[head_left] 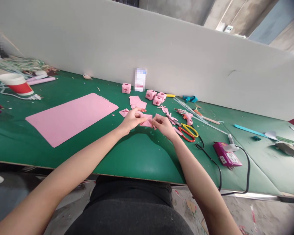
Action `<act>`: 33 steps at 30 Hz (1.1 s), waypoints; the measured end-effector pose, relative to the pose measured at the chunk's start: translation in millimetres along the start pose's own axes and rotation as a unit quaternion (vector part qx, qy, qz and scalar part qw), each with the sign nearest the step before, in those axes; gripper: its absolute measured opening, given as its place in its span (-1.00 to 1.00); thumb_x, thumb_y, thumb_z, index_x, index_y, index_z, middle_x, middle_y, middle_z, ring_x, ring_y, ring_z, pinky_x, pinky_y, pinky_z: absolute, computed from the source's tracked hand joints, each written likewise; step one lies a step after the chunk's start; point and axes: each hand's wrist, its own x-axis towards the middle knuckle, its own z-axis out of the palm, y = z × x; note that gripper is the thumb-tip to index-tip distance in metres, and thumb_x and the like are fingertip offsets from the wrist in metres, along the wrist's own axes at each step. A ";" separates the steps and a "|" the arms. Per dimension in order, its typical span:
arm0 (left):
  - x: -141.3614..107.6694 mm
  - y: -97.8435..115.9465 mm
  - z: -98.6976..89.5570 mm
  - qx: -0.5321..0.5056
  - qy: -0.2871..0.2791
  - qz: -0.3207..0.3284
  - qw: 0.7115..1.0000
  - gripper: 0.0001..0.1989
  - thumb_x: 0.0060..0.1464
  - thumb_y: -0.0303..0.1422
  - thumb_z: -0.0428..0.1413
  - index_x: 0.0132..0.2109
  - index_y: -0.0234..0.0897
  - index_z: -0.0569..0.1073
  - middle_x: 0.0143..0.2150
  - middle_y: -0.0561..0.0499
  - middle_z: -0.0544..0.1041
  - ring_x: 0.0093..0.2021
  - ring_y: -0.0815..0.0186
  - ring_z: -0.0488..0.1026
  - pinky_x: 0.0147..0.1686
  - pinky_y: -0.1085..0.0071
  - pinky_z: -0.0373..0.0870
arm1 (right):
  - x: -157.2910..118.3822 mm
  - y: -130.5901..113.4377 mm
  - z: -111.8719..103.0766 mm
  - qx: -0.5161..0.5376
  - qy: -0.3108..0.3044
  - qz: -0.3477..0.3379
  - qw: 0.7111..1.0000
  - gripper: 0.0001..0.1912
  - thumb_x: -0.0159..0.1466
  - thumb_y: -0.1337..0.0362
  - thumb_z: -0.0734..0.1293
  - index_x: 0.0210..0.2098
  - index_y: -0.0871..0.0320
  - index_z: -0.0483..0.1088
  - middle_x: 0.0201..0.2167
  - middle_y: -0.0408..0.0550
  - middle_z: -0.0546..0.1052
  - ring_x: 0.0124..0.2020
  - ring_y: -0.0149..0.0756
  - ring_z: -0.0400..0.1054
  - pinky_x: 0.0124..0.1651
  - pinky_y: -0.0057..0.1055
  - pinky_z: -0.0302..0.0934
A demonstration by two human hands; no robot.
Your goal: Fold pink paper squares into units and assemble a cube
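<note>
Between my two hands is a small folded pink paper (146, 120), lifted just over the green table. My left hand (132, 120) pinches its left side, thumb against fingers. On the right edge, my right hand (161, 124) pinches it the same way. Right behind the hands lie small pink paper squares (138, 102), with a folded pink piece (123, 112) left of my left hand. Several pink paper cubes with cut-out holes stand farther back, one (126, 88) apart from a cluster (157, 97). The undersides of my fingers are hidden.
Scissors (189, 133) and a pink glue gun (185, 116) lie right of my right hand. A magenta power socket (226, 154) with a black cable is farther right. Large pink sheets (72, 119) and a paper cup (15, 84) are left. A phone (139, 79) leans on the partition.
</note>
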 end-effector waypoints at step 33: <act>5.4 -4.0 -2.1 -0.057 0.037 -0.014 0.998 -0.52 -0.12 -0.33 0.35 -0.03 -0.27 0.42 -0.51 0.17 0.44 -0.51 0.42 0.32 -0.44 0.45 0.21 | -0.2 -0.6 2.4 0.005 0.002 -0.002 1.000 -0.67 0.18 -0.04 0.43 -0.43 0.11 0.45 -0.46 -0.09 0.58 -0.45 -0.30 0.46 -0.47 -0.43 0.27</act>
